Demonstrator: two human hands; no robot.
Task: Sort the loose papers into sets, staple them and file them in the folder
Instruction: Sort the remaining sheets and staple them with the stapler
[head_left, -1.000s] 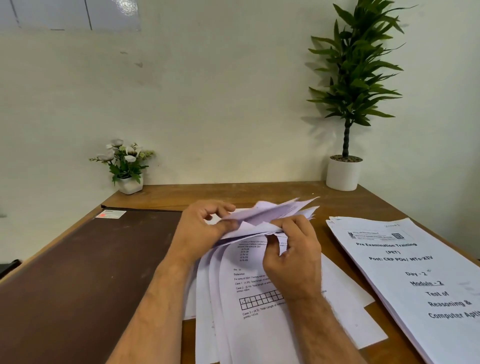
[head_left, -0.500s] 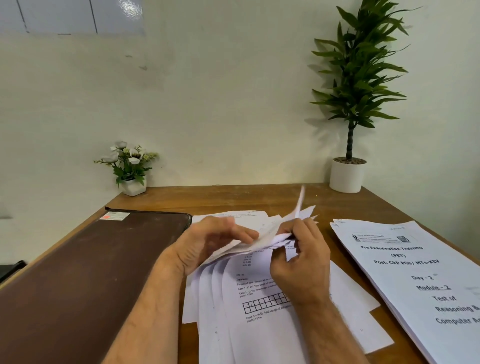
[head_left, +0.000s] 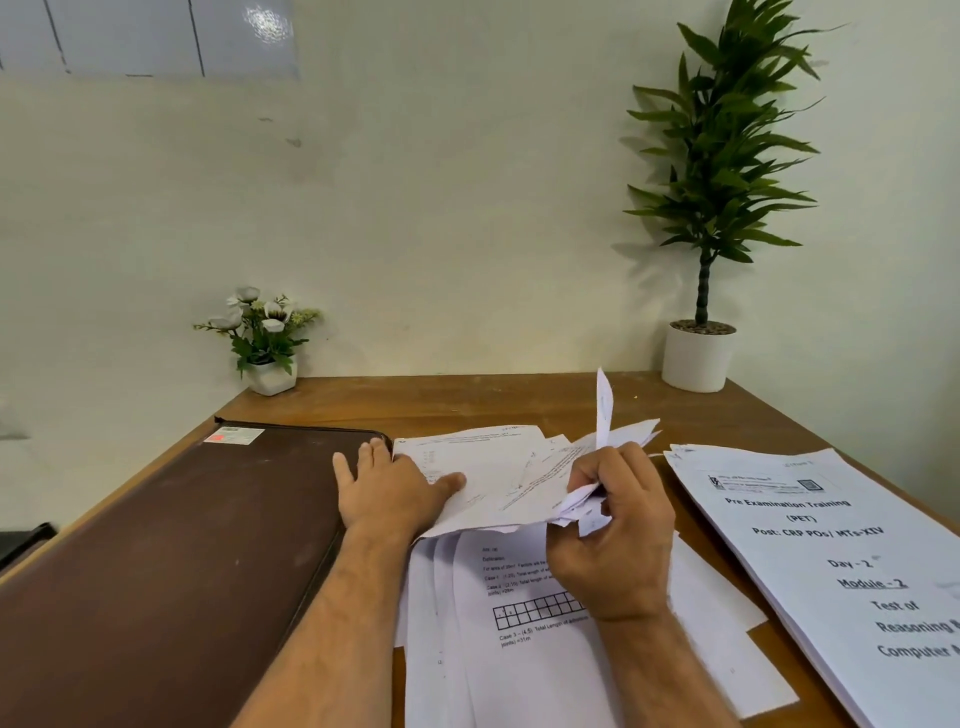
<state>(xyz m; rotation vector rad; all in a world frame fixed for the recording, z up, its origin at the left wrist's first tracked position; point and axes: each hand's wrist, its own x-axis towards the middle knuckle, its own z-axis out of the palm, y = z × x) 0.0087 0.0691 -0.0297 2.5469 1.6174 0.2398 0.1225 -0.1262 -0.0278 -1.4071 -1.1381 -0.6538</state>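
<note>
Loose printed papers (head_left: 524, 639) lie fanned on the wooden desk in front of me. My left hand (head_left: 389, 488) lies flat with straight fingers, pressing a flipped-over sheet (head_left: 493, 467) down beside the folder. My right hand (head_left: 618, 535) pinches the curled corners of several sheets, one corner sticking straight up. A closed dark brown folder (head_left: 171, 561) covers the left part of the desk. A thick stack with a printed cover page (head_left: 831, 561) sits at the right.
A small white pot of flowers (head_left: 267, 338) stands at the back left of the desk (head_left: 493, 400). A tall green plant in a white pot (head_left: 701, 353) stands at the back right against the wall.
My left hand let go of the sheet corners, moved left and flattened a sheet onto the desk. My right hand keeps pinching the remaining corners.
</note>
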